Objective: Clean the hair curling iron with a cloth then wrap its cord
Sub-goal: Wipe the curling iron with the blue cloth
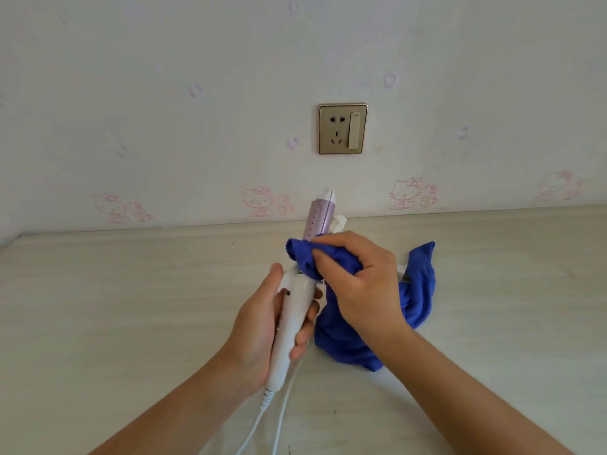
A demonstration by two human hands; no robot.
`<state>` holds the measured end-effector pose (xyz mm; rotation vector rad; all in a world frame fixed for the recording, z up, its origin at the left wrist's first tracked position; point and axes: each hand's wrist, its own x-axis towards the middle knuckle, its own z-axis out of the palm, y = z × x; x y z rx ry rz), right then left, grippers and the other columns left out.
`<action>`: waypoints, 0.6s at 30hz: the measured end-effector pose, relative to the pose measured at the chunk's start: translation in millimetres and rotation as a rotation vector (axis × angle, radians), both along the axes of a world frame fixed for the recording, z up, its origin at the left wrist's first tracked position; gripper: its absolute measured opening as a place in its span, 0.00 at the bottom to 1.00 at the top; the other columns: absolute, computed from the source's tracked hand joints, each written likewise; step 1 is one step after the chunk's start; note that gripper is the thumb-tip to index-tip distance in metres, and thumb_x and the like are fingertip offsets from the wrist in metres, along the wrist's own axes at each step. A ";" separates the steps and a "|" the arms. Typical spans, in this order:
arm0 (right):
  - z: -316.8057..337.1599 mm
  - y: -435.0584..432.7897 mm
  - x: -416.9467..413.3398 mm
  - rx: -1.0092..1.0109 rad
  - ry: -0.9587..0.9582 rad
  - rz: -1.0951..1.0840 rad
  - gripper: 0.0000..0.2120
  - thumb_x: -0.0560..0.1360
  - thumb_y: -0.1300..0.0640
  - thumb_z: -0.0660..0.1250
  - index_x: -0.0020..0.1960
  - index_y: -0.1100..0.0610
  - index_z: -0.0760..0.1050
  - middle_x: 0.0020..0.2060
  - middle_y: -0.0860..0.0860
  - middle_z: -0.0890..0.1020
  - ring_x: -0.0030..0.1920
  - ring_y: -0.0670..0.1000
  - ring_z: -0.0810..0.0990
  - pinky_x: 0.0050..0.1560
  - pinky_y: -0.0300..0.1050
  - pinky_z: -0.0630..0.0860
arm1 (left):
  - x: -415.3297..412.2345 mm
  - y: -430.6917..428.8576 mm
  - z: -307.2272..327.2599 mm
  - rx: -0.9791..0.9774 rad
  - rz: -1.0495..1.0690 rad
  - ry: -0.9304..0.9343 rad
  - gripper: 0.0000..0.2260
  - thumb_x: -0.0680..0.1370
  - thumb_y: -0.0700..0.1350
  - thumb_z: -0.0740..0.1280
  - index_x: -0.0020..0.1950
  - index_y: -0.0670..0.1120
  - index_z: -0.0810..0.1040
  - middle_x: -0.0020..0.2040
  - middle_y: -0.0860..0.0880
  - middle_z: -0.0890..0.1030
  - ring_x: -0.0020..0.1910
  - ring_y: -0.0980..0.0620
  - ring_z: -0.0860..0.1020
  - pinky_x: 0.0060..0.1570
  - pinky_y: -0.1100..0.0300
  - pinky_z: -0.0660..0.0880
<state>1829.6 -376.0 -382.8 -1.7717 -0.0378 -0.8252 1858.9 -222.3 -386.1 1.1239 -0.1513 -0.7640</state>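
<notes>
Curling iron point(297, 290), lilac barrel point(319, 218), white handle point(290, 320)

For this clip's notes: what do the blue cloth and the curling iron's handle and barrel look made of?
Blue cloth: soft fabric, probably microfibre; matte, hangs in limp folds. Handle: smooth white plastic by its moulded shape and slight sheen. Barrel: lilac satin finish with small dots; coated metal or plastic, unclear.
</notes>
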 end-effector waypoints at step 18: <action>1.5 -9.0 1.9 -0.063 0.106 0.177 0.10 0.74 0.65 0.74 0.52 0.54 0.87 0.46 0.45 0.88 0.49 0.45 0.86 0.53 0.39 0.81 | 7.4 14.6 -1.6 0.003 -0.088 -0.064 0.24 0.83 0.58 0.59 0.58 0.38 0.79 0.41 0.39 0.75 0.25 0.50 0.67 0.22 0.59 0.65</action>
